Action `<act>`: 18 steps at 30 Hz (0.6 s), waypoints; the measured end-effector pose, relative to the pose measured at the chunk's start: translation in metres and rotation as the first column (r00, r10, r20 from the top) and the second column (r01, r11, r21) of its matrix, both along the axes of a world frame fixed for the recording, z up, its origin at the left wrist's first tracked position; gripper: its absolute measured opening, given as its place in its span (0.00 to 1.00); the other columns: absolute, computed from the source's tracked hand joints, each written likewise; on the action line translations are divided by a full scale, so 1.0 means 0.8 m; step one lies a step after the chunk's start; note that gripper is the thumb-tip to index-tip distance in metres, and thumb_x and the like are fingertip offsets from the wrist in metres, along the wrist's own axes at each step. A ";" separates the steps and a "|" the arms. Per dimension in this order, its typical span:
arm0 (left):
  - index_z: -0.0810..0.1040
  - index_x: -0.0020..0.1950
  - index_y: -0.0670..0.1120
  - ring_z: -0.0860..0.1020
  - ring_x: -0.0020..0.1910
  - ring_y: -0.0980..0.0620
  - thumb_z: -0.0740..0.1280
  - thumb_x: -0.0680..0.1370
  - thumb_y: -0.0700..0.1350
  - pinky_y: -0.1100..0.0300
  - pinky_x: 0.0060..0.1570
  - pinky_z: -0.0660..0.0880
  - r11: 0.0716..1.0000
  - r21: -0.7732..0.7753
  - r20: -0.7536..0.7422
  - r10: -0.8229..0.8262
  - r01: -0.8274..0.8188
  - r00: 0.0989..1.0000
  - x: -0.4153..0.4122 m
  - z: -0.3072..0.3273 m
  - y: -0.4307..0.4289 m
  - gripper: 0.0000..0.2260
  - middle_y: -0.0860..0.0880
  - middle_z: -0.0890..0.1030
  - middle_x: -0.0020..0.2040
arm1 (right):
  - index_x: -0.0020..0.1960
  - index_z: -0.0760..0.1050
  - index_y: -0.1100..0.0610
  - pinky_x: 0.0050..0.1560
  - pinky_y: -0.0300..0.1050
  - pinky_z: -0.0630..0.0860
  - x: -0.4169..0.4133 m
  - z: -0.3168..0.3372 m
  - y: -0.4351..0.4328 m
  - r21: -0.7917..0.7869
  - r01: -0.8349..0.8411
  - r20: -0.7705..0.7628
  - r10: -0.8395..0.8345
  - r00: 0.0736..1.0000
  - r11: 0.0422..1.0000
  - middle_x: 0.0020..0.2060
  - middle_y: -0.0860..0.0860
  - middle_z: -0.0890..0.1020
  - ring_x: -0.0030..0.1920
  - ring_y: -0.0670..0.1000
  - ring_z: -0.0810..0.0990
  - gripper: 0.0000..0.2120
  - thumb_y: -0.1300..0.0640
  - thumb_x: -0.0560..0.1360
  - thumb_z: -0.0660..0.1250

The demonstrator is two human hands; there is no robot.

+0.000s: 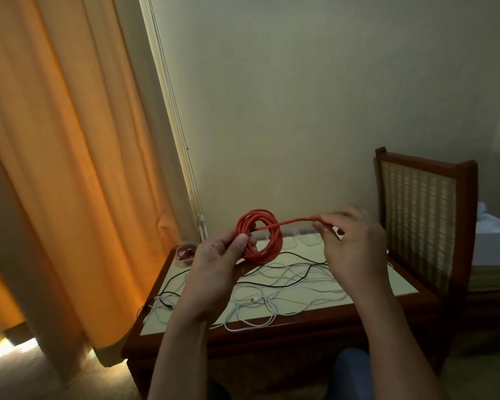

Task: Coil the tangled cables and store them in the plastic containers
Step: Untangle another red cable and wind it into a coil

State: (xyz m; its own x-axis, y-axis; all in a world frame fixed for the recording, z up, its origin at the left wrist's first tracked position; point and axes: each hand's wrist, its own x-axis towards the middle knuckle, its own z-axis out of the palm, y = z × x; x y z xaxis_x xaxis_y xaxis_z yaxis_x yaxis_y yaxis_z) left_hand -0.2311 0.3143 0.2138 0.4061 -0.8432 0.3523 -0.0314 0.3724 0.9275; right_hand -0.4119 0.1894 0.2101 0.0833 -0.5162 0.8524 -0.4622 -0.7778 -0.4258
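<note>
Several loops of the red braided cable coil [261, 241] could spring apart, I'd judge, if the left hand [217, 261] slackens while the right hand [355, 243] draws the tail taut. The right fingers [329, 222], blurred, pinch that tail just right of the coil. The left thumb and curled fingers clamp the coil's near-left edge, above the wooden counter [393, 280]. The tangled white and black cables [286, 284] below might snag.
</note>
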 end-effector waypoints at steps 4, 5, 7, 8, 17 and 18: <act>0.81 0.59 0.36 0.82 0.50 0.47 0.62 0.83 0.39 0.50 0.56 0.81 0.992 -0.016 -0.079 -0.123 0.122 0.989 -0.009 0.001 0.000 0.11 0.42 0.81 0.46 | 0.50 0.86 0.53 0.42 0.29 0.75 0.012 -0.004 0.008 0.221 -0.237 0.173 0.202 0.964 0.946 0.34 0.36 0.81 0.40 0.38 0.81 0.05 0.60 0.75 0.75; 0.80 0.59 0.35 0.82 0.49 0.48 0.63 0.82 0.40 0.51 0.55 0.81 0.989 -0.027 -0.092 -0.147 0.145 0.985 -0.012 0.001 0.000 0.11 0.42 0.81 0.46 | 0.49 0.86 0.53 0.41 0.30 0.75 0.018 -0.006 0.009 0.275 -0.301 0.246 0.236 0.940 0.913 0.34 0.35 0.82 0.38 0.37 0.81 0.05 0.60 0.75 0.74; 0.81 0.59 0.37 0.81 0.47 0.49 0.65 0.79 0.42 0.53 0.53 0.81 0.985 -0.038 -0.093 -0.171 0.168 0.981 -0.016 0.002 0.000 0.13 0.42 0.80 0.46 | 0.49 0.87 0.52 0.36 0.36 0.75 0.028 -0.012 0.012 0.347 -0.444 0.405 0.296 0.865 0.826 0.35 0.39 0.84 0.30 0.41 0.79 0.04 0.59 0.76 0.73; 0.82 0.59 0.37 0.81 0.47 0.50 0.65 0.78 0.42 0.53 0.52 0.81 0.984 -0.039 -0.090 -0.174 0.171 0.981 -0.017 0.003 -0.001 0.13 0.42 0.80 0.46 | 0.49 0.86 0.53 0.33 0.38 0.74 0.030 -0.013 0.015 0.362 -0.513 0.484 0.313 0.817 0.779 0.36 0.43 0.85 0.28 0.42 0.76 0.04 0.59 0.77 0.73; 0.85 0.59 0.44 0.82 0.48 0.50 0.66 0.79 0.42 0.52 0.54 0.81 0.990 0.024 -0.038 -0.141 0.142 0.989 -0.015 0.003 -0.001 0.12 0.43 0.83 0.47 | 0.51 0.87 0.58 0.38 0.43 0.66 0.030 -0.005 0.026 0.387 -0.855 0.805 0.325 0.496 0.346 0.47 0.58 0.84 0.39 0.52 0.67 0.11 0.53 0.72 0.74; 0.86 0.58 0.45 0.82 0.49 0.49 0.65 0.81 0.41 0.51 0.55 0.81 0.991 0.032 -0.025 -0.133 0.133 0.991 -0.015 0.004 0.000 0.11 0.43 0.84 0.49 | 0.51 0.87 0.58 0.38 0.43 0.65 0.029 -0.004 0.027 0.392 -0.862 0.810 0.324 0.489 0.322 0.44 0.55 0.85 0.39 0.51 0.67 0.09 0.55 0.73 0.73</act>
